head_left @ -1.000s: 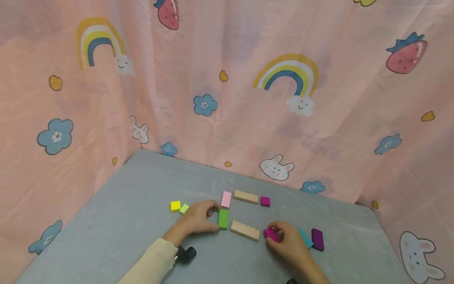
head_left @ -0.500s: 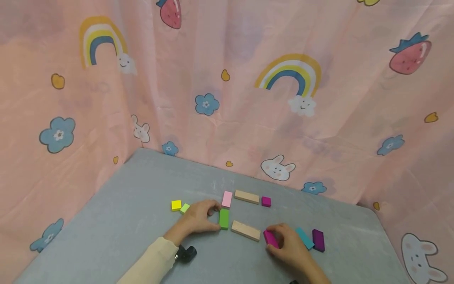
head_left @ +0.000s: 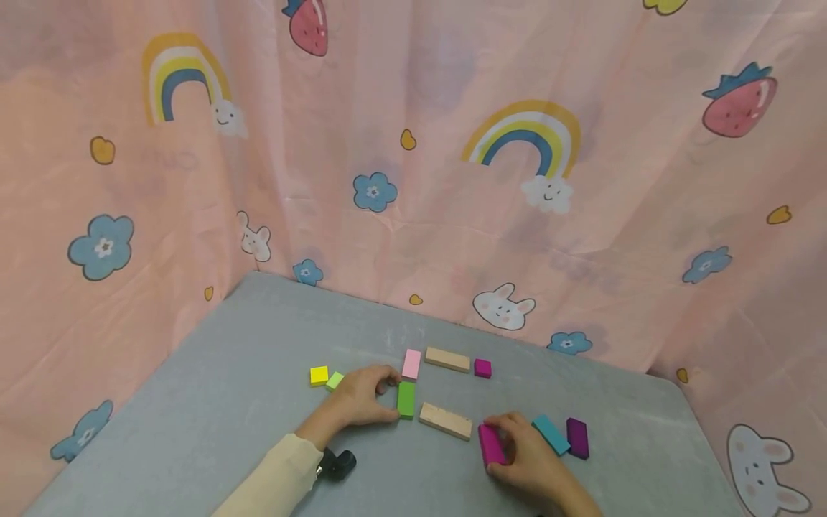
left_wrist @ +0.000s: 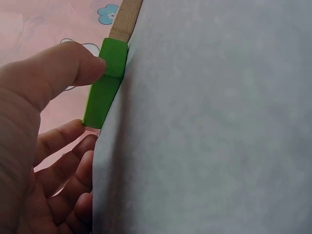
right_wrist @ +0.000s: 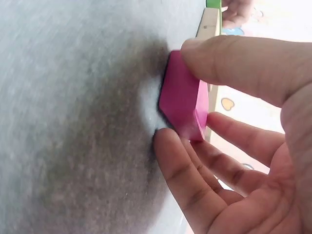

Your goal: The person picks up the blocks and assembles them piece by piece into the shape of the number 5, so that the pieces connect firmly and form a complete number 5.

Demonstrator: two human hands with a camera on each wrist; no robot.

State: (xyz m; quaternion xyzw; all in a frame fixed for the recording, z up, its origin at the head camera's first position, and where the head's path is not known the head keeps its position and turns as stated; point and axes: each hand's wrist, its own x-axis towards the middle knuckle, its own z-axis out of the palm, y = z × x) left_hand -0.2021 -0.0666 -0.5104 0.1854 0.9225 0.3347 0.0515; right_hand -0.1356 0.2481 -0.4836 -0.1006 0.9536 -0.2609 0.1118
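Note:
With thumb and forefinger at its two ends, my left hand (head_left: 363, 395) holds a green block (head_left: 405, 400) flat on the table. In the left wrist view the thumb presses the near end of that green block (left_wrist: 105, 83). A pink block (head_left: 411, 365) lies end to end with it at the back. My right hand (head_left: 533, 456) grips a magenta block (head_left: 492, 445) between thumb and fingers. The right wrist view has this magenta block (right_wrist: 183, 95) low at the table surface. Between the hands lies a plain wooden block (head_left: 446, 421).
Another plain wooden block (head_left: 447, 360) and a small magenta block (head_left: 482, 368) lie farther back. Beside my right hand are a teal block (head_left: 551, 435) and a purple block (head_left: 578, 438). Yellow (head_left: 319, 376) and light green (head_left: 334, 381) blocks lie left. A patterned curtain (head_left: 413, 237) borders the grey table.
My right hand has turned the magenta block lengthwise and drawn it slightly toward the front edge. More of the teal block shows now. The left hand keeps its place at the green block.

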